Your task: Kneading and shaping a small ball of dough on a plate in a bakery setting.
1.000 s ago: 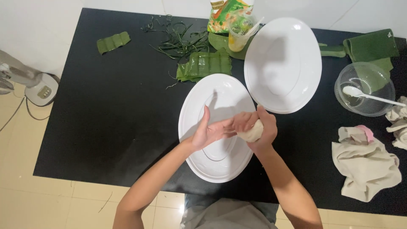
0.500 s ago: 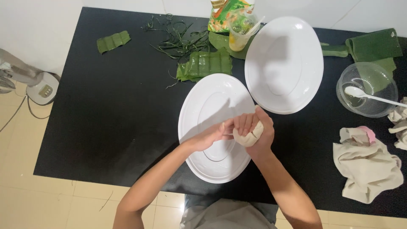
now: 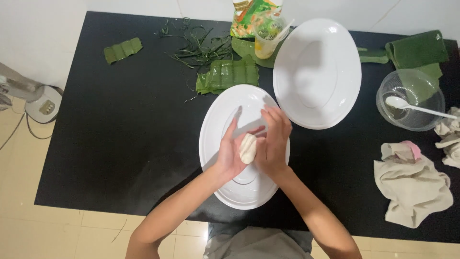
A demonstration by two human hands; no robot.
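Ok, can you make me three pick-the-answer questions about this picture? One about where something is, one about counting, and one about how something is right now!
1. Where is the lump of dough?
A. in the clear bowl
B. between the two hands, above the near plate
C. on the floor

2. How many white oval plates are on the table?
A. two
B. three
C. five

3. How is the spoon right now?
A. held in a hand
B. under the cloth
C. resting in the clear bowl

Answers:
1 B: the left hand and right hand press it over the near plate.
2 A: the near plate and the far plate.
3 C: its head lies inside the bowl, handle over the rim.
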